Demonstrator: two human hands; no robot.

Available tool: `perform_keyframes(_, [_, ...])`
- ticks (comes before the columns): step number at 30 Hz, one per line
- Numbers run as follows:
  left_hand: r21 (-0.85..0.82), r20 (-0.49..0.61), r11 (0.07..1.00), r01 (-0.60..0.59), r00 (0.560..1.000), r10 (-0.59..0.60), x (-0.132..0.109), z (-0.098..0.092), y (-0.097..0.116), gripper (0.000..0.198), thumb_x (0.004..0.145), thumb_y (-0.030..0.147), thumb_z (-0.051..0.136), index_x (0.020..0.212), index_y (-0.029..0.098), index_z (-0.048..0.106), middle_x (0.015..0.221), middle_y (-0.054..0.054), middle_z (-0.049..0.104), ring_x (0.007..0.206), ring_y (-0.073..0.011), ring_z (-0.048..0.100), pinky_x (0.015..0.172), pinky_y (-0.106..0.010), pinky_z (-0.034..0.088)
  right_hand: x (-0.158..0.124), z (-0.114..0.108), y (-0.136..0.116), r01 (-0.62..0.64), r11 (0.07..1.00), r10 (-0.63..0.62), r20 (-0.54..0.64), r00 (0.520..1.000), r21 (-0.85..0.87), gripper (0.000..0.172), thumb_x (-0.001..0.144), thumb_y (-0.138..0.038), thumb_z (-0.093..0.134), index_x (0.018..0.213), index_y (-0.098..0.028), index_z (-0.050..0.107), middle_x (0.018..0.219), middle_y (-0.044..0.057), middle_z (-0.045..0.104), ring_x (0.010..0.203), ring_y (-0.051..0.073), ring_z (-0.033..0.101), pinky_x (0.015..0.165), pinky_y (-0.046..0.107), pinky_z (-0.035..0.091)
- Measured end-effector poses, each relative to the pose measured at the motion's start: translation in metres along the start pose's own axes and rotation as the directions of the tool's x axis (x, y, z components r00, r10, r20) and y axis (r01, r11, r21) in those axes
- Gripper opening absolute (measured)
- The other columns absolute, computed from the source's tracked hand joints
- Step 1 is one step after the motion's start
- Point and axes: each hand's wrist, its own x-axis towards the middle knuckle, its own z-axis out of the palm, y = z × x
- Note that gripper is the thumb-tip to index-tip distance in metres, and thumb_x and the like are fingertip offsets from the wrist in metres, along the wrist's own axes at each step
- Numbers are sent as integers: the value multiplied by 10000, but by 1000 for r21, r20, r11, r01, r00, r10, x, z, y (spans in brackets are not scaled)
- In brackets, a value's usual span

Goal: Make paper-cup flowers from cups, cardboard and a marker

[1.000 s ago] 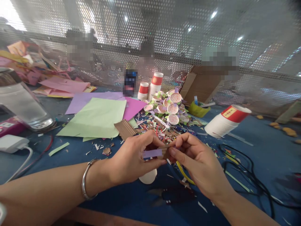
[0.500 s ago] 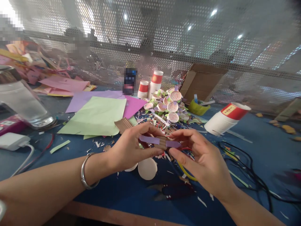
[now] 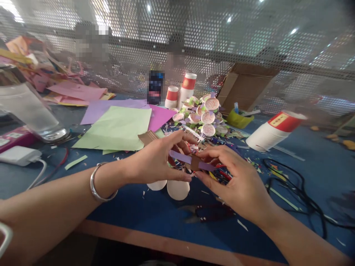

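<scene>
A small brown cardboard piece (image 3: 195,162) with a purple paper strip (image 3: 181,157) across it is between my two hands. My left hand (image 3: 155,159) curves round the left end of the strip, thumb below and fingers above. My right hand (image 3: 235,177) pinches the piece at its right side. Below them on the blue table lie two white paper discs (image 3: 178,190) and dark-handled snips (image 3: 205,213). Just behind my left hand is a corrugated cardboard scrap (image 3: 148,137).
Green paper (image 3: 116,127) lies behind my left arm. Decorated small discs (image 3: 208,118) are heaped at the centre back. Stacked paper cups (image 3: 274,131) lean at the right, near a black cable (image 3: 302,192). A glass of water (image 3: 30,111) stands at the left.
The cardboard piece has tilted, and the left hand's fingers have lifted and spread somewhat. The view has shifted, so the table objects appear higher and slightly to the right.
</scene>
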Motion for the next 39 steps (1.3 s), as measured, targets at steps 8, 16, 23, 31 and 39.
perform_keyframes(8, [377,289,926,38,945,-157,-1,-29,-2,641,668,370,863,1252,256,624,1197,-56,667,1091,-271,613,884,-361,484,0,-3,-2,-118,992,120,65,991,-39,207,890,-293,720,1067,-242,627,1065,61,682,924,231,666,806,380,549])
perform_keyframes(16, [482,353,876,-26,921,-167,-1,-12,-4,696,581,434,912,1203,269,646,1160,-63,582,1158,-345,502,992,-478,424,-2,-6,0,-145,989,148,73,986,-39,176,891,-296,709,1037,-232,634,1062,58,670,936,221,661,825,354,531])
perform_keyframes(23, [479,299,876,59,927,-226,2,-11,-8,637,599,374,890,1200,310,687,1136,-56,536,1170,-349,472,1017,-495,405,-1,-9,0,-116,991,122,94,988,-62,158,883,-259,703,1019,-231,630,1030,50,660,912,206,652,811,338,527])
perform_keyframes(31, [506,317,862,23,925,-211,0,-8,-5,983,634,528,866,1479,263,441,1337,-102,513,1275,-363,406,1109,-536,300,-1,-10,0,-93,993,102,131,986,-78,125,878,-266,699,971,-233,624,989,54,665,873,214,638,761,337,519])
perform_keyframes(39, [531,266,847,38,941,-209,5,-5,-10,828,646,518,852,1382,268,567,1262,-93,554,1220,-358,446,1034,-494,365,-2,-10,1,-118,989,132,170,976,-95,130,873,-288,707,967,-244,629,997,48,669,869,215,624,743,333,501])
